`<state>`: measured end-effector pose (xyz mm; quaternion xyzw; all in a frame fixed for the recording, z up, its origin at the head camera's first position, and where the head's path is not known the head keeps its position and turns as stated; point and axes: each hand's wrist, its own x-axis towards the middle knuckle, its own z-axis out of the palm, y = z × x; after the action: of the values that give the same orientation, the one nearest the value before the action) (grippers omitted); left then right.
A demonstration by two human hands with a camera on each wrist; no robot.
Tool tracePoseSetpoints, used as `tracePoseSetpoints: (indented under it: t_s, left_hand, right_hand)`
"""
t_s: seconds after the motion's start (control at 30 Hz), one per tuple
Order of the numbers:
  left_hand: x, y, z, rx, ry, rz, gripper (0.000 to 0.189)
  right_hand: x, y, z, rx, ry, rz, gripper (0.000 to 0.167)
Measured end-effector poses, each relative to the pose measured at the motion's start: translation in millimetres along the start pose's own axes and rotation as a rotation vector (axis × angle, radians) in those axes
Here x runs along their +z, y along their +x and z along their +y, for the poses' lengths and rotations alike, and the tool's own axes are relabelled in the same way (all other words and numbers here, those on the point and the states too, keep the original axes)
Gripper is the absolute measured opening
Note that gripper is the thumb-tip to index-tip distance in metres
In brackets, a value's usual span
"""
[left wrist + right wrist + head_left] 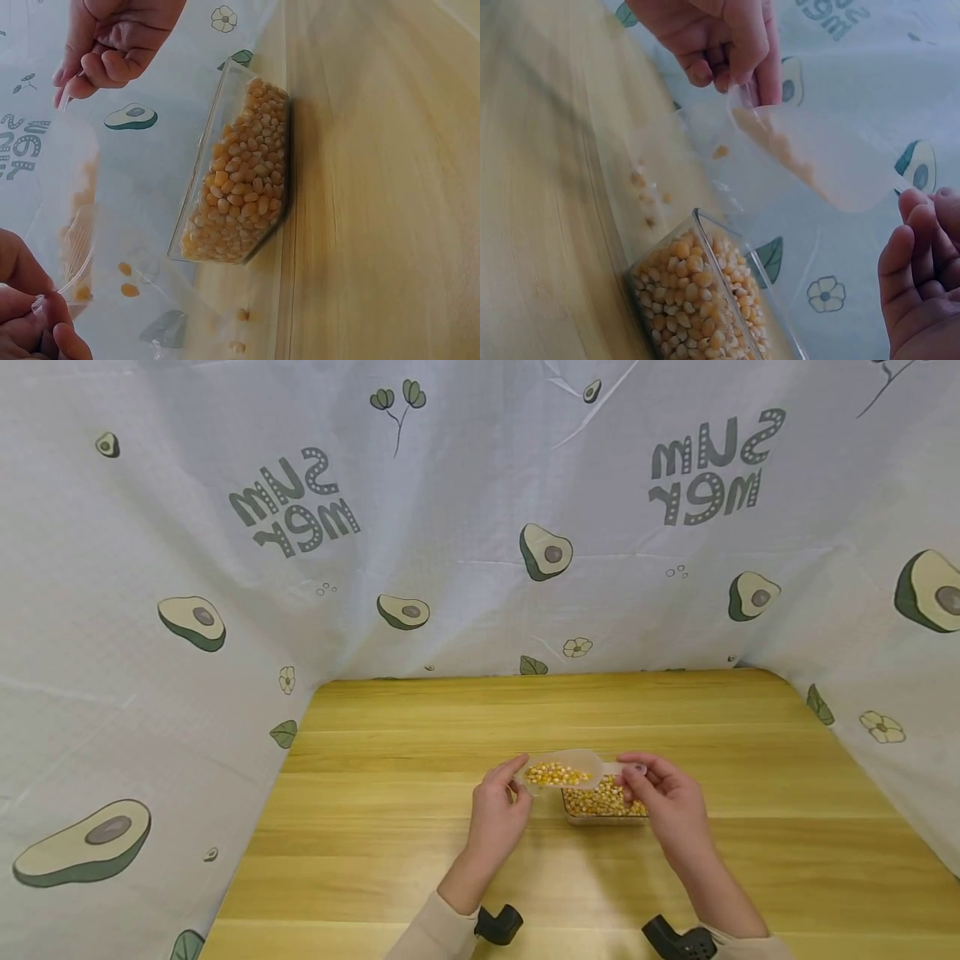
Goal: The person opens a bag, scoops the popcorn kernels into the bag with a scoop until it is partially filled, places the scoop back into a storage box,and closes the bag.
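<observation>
My right hand (673, 806) pinches the handle end of a translucent white scoop (587, 760), held level above the table. Yellow corn kernels (553, 774) lie in the scoop. At the scoop's front tip, my left hand (500, 814) pinches the edge of a thin clear plastic bag (681, 150), whose mouth overlaps the tip. A few loose kernels (129, 289) show through the bag in both wrist views. Below the scoop stands a clear rectangular container (606, 820) filled with corn kernels; my right hand hides its right end in the head view.
A wood-grain table (390, 827) lies beneath everything. Behind it and along both sides hangs a white cloth (465, 485) printed with avocados, leaves and lettering. Black wrist mounts (498, 925) sit by both sleeves.
</observation>
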<state>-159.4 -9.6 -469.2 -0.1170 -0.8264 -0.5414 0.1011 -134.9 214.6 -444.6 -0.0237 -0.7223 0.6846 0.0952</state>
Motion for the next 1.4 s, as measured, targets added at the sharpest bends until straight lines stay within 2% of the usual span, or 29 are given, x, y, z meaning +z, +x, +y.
tracePoseSetpoints:
  t_s: [0.17, 0.4, 0.53, 0.77, 1.13, 1.4]
  left_hand:
    - [0.6, 0.2, 1.0, -0.006, 0.002, 0.007, 0.044]
    - [1.2, 0.5, 0.8, 0.000, -0.019, 0.010, 0.043]
    - [1.7, 0.8, -0.1, -0.001, -0.020, 0.011, 0.043]
    - [0.5, -0.2, 3.2, -0.020, -0.017, 0.006, 0.044]
    - [0.7, -0.4, 4.5, -0.003, -0.015, 0.017, 0.043]
    - [0.0, -0.6, 6.5, -0.004, -0.025, 0.015, 0.044]
  right_hand:
    - [3.6, -0.8, -3.1, -0.060, -0.059, -0.007, 0.024]
    - [8.5, -2.0, -7.6, -0.190, -0.202, -0.002, 0.018]
    - [10.3, -2.1, -8.3, -0.220, -0.230, -0.003, 0.017]
    - [10.0, -2.2, -7.4, -0.240, -0.215, 0.014, 0.017]
    - [9.2, -3.2, -8.3, -0.298, -0.098, 0.033, 0.018]
    - [7.3, -2.9, -5.2, -0.281, -0.073, 0.033, 0.018]
